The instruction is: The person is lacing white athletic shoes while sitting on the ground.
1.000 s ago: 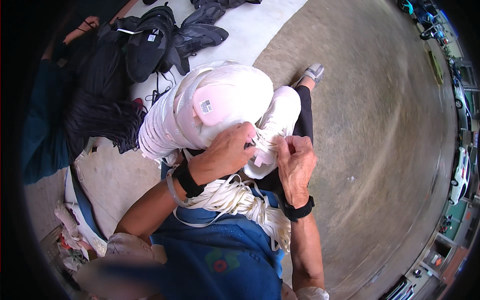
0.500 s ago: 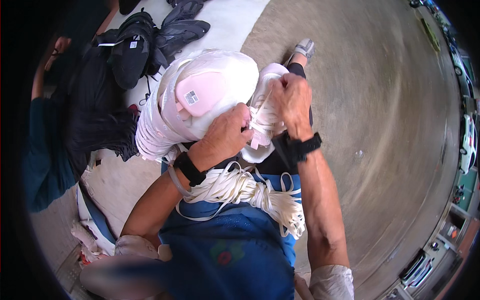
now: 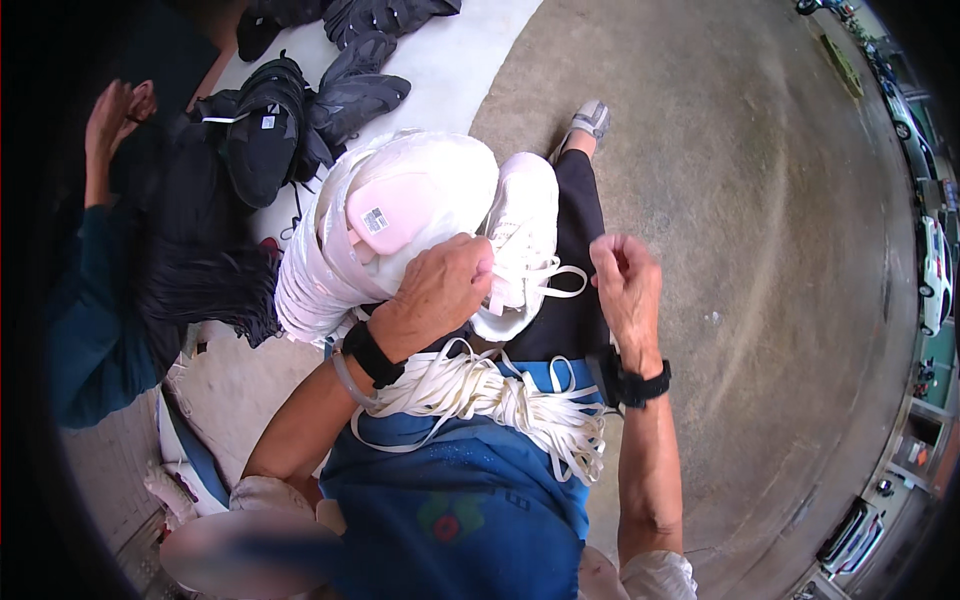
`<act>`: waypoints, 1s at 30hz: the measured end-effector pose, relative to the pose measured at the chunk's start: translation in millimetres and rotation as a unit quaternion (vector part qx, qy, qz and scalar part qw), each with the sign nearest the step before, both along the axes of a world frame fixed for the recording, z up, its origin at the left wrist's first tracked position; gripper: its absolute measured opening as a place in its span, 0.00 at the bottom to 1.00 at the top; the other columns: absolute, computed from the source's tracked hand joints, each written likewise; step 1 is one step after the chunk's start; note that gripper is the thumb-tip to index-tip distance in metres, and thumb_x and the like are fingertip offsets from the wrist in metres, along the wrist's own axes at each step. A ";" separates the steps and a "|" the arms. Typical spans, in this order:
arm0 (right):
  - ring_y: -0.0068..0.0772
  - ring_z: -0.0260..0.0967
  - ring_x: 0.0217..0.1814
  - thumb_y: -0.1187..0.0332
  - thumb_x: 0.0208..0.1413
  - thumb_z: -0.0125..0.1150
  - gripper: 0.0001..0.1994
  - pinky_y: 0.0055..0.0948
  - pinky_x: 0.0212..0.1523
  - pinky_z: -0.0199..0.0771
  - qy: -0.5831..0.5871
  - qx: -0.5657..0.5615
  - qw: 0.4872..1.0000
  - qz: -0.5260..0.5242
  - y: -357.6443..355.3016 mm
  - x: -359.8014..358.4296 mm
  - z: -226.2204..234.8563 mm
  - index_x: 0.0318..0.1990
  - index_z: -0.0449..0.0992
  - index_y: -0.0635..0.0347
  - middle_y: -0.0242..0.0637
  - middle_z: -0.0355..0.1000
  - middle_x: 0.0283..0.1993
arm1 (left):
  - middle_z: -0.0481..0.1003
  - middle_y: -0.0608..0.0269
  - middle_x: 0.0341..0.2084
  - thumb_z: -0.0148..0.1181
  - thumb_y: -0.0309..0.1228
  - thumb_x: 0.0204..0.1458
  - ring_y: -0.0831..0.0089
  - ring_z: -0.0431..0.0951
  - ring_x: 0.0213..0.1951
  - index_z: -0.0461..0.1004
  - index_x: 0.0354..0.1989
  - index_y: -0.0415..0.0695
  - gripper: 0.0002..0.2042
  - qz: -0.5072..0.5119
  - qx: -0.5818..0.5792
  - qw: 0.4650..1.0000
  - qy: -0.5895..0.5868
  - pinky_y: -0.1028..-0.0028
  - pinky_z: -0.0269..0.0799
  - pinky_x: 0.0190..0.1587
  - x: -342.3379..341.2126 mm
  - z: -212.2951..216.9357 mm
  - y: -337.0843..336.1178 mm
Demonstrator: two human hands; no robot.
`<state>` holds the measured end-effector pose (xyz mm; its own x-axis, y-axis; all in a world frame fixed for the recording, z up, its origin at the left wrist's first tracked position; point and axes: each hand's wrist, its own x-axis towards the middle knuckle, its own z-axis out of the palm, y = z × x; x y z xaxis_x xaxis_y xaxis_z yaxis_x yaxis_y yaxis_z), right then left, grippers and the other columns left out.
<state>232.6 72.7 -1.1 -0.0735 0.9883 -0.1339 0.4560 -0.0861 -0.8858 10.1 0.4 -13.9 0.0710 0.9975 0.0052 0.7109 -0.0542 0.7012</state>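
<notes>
A pale pink and white sneaker [image 3: 524, 200] rests on my lap, with white shoelaces [image 3: 520, 265] threaded across its front and one loop sticking out to the right. My left hand [image 3: 440, 285] is closed at the sneaker's left side, its fingertips partly hidden against it. Off to the right of the loop, my right hand [image 3: 628, 290] is held up with curled, pinched fingers; whatever is in them cannot be made out. A bundle of loose white laces [image 3: 500, 395] lies over my blue apron [image 3: 450, 470].
Left of the sneaker leans a stack of nested pink and white shoe parts [image 3: 425, 195]. Black shoes [image 3: 265, 150] lie on a white surface [image 3: 455, 65] at the upper left. A co-worker's hands [image 3: 120, 110] show at far left. Parked vehicles [image 3: 935, 270] line the right edge.
My right hand has moved from the sneaker toward the lower right, away from it. A lace loop now extends from the sneaker's right side. My left hand stays beside the sneaker.
</notes>
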 end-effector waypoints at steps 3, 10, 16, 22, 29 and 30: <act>0.24 0.68 0.25 0.69 0.54 0.61 0.08 0.27 0.29 0.70 -0.018 0.001 1.000 -0.010 -20.7 10.4 -3.4 0.35 0.76 0.67 0.36 0.72 0.25 | 0.71 0.54 0.27 0.61 0.25 0.48 0.54 0.73 0.29 0.70 0.34 0.42 0.08 0.014 0.020 0.999 -0.022 0.61 0.68 0.33 6.9 11.8 4.5; 0.32 0.70 0.28 0.71 0.51 0.63 0.11 0.31 0.35 0.73 -0.059 0.035 0.997 0.025 -43.9 4.9 -3.1 0.40 0.76 0.67 0.42 0.69 0.34 | 0.72 0.53 0.29 0.60 0.24 0.48 0.49 0.75 0.33 0.71 0.35 0.42 0.06 -0.048 0.024 0.998 0.037 0.58 0.70 0.36 6.5 1.4 6.1; 0.41 0.70 0.33 0.70 0.50 0.63 0.14 0.37 0.36 0.73 -0.096 0.086 0.989 0.068 -52.6 -7.1 -6.7 0.43 0.73 0.67 0.47 0.67 0.37 | 0.74 0.50 0.27 0.60 0.25 0.46 0.48 0.75 0.33 0.72 0.29 0.40 0.04 0.007 0.009 0.997 0.074 0.57 0.70 0.37 6.5 1.2 23.7; 0.44 0.70 0.37 0.68 0.51 0.64 0.20 0.38 0.38 0.73 -0.079 0.082 0.993 0.040 -50.9 -13.4 -19.0 0.50 0.69 0.68 0.49 0.65 0.42 | 0.75 0.48 0.26 0.58 0.23 0.46 0.49 0.76 0.33 0.72 0.30 0.38 0.04 0.057 -0.036 0.997 0.045 0.59 0.71 0.36 -1.6 -2.6 25.2; 0.54 0.71 0.52 0.50 0.53 0.64 0.42 0.40 0.54 0.70 -0.059 -0.034 0.995 0.076 -18.8 -20.8 -52.2 0.62 0.57 0.81 0.62 0.70 0.50 | 0.74 0.53 0.27 0.61 0.22 0.47 0.56 0.77 0.32 0.71 0.38 0.38 0.09 0.113 0.019 0.992 -0.057 0.65 0.72 0.38 -4.8 43.7 -3.5; 0.54 0.71 0.52 0.49 0.53 0.64 0.43 0.39 0.54 0.70 0.004 -0.092 0.994 0.063 -21.6 -27.6 -54.4 0.62 0.56 0.81 0.61 0.71 0.49 | 0.74 0.53 0.27 0.61 0.22 0.47 0.56 0.77 0.32 0.71 0.38 0.38 0.09 0.120 0.027 0.991 -0.055 0.65 0.72 0.38 -12.7 50.2 -12.9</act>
